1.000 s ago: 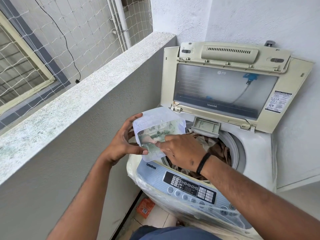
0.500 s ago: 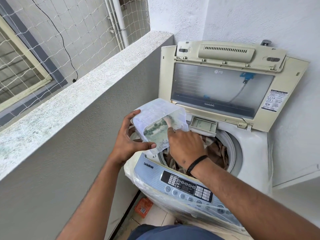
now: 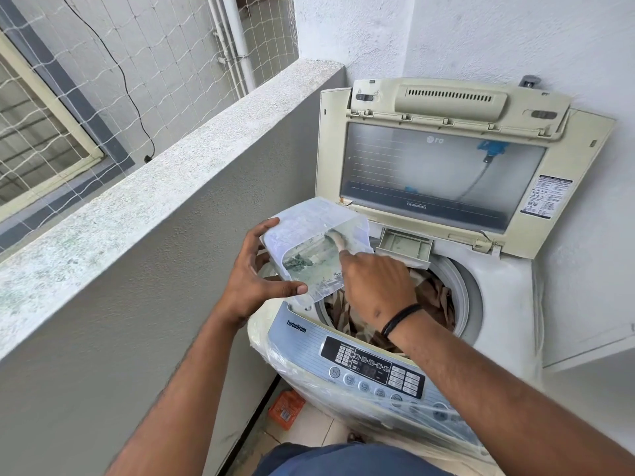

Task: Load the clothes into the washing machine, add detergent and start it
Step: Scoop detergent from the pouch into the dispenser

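Observation:
A top-loading washing machine (image 3: 508,304) stands with its lid (image 3: 443,166) raised against the wall. Brown clothes (image 3: 436,297) fill the drum. Behind the drum a small detergent drawer (image 3: 405,243) is pulled open. My left hand (image 3: 251,280) grips a translucent plastic container (image 3: 302,231), tilted on its side above the drum's left rim, mouth toward me. Greenish-white detergent powder (image 3: 309,262) clings inside it. My right hand (image 3: 374,286) reaches into the mouth, and one straight finger shows through the plastic, touching the powder.
The control panel (image 3: 371,369) faces me under clear plastic wrap. A grey parapet wall (image 3: 137,218) runs close along the machine's left side, with netting beyond it. An orange packet (image 3: 287,408) lies on the floor in the narrow gap. White walls close off the back and right.
My left hand has raised the container and tipped it further. My right hand's finger has gone deeper into it, from the mouth toward the far end.

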`<state>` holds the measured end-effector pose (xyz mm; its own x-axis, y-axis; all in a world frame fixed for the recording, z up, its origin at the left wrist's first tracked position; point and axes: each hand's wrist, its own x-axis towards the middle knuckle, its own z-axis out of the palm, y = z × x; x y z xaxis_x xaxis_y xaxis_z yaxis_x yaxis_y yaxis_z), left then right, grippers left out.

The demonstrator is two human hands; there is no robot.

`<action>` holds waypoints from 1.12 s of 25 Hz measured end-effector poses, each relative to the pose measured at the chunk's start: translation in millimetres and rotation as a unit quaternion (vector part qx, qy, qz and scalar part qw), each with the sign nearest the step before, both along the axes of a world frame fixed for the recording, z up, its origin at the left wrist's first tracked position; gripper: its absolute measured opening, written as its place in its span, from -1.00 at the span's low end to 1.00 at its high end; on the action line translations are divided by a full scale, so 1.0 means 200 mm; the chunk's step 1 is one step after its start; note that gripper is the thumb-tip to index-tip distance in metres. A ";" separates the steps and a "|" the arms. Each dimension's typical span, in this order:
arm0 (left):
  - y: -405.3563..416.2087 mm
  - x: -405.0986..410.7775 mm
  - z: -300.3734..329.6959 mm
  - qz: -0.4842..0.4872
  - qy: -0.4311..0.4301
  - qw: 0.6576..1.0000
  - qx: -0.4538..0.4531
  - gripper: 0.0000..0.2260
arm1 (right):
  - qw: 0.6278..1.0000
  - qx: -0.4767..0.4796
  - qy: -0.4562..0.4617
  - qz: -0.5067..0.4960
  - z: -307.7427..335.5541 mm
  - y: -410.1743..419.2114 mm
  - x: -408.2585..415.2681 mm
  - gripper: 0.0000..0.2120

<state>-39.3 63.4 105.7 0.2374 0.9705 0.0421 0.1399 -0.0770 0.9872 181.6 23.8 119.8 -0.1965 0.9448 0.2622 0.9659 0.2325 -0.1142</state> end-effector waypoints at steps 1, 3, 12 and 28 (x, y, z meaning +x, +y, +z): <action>0.00 0.00 0.00 0.000 -0.004 1.000 0.002 -0.02 | 1.000 -0.011 -0.001 0.005 -0.03 -0.01 -0.02 -0.75; 0.00 0.00 0.01 -0.001 -0.009 1.000 0.000 -0.03 | 0.997 -0.021 0.065 0.029 -0.07 -0.04 -0.05 -0.71; -0.01 0.02 -0.08 0.014 -0.035 0.999 -0.027 -0.01 | 0.771 -0.172 0.591 -0.162 -0.11 -0.06 -0.21 -0.72; 0.04 0.10 -0.24 0.066 -0.087 0.991 -0.081 -0.06 | 0.628 -0.192 0.719 -0.229 -0.02 -0.03 0.08 -0.86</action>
<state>-19.6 71.0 57.0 0.1107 0.9900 -0.0871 -0.0345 0.0914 0.9952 197.0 17.5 114.8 0.2973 0.8637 -0.4070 -0.2437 -0.3435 -0.9070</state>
